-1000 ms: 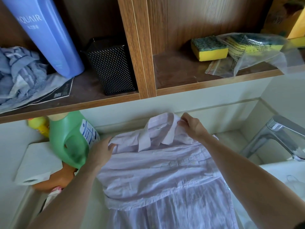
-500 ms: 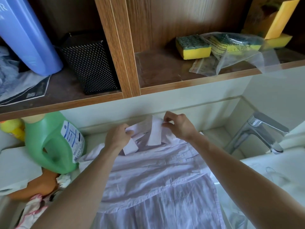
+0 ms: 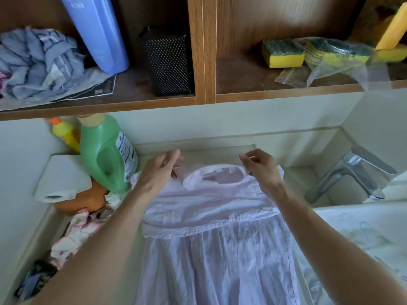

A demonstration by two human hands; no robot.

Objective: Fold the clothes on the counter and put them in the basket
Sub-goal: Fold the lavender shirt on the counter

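Observation:
A pale lilac collared shirt lies on the counter, collar at the far end, its upper part folded over the lower part. My right hand pinches the right side of the collar between curled fingers. At the shirt's left shoulder, beside the collar, is my left hand, fingers straight and a little spread. A crumpled pink-and-white cloth lies left of the shirt, under my left forearm. I see no basket.
A green detergent jug, a yellow bottle, a paper roll and an orange item stand at the left. A chrome tap and a white sink are on the right. Low wooden shelves above hold sponges, a black mesh holder and a blue bottle.
Both hands moved apart from the bunched collar; the collar now lies spread open and flat. The left hand's fingers have straightened. The view shifted slightly.

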